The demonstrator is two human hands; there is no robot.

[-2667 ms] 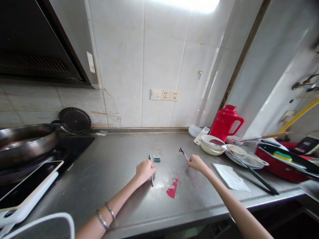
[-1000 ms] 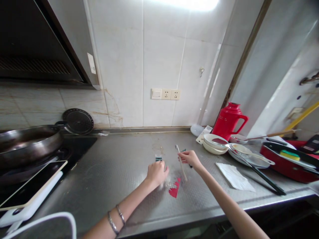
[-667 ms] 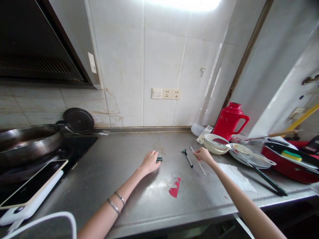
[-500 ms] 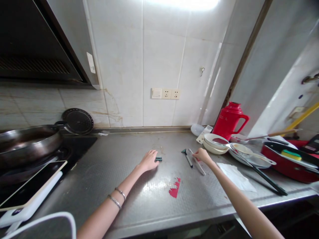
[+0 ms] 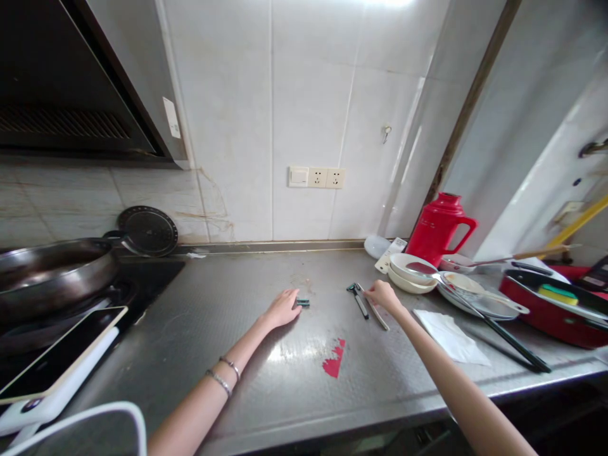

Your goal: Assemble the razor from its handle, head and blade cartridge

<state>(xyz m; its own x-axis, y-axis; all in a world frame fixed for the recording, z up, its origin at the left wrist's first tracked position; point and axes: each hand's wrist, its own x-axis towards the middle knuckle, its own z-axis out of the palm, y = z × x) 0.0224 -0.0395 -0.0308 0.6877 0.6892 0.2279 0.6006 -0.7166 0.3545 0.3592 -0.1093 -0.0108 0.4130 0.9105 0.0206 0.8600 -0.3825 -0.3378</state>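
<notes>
My left hand rests on the steel counter with its fingers curled over a small dark green piece, which sticks out on the right; part of it is hidden. To the right, my right hand pinches a slim silver-grey stick whose near end points toward me. Its exact kind is unclear. Left of that stick, close beside it, lies a razor with a dark green head and grey handle. Nearer to me is a jagged scrap of red paper, apart from both hands.
On the right stand a red thermos jug, bowls, a white tissue, a dark-handled ladle and a red pan with a sponge. A steel pan and a tablet are at left.
My right hand has shifted slightly left with the slim stick, bringing it nearer the razor. My left hand stays almost in place at the dark green piece.
</notes>
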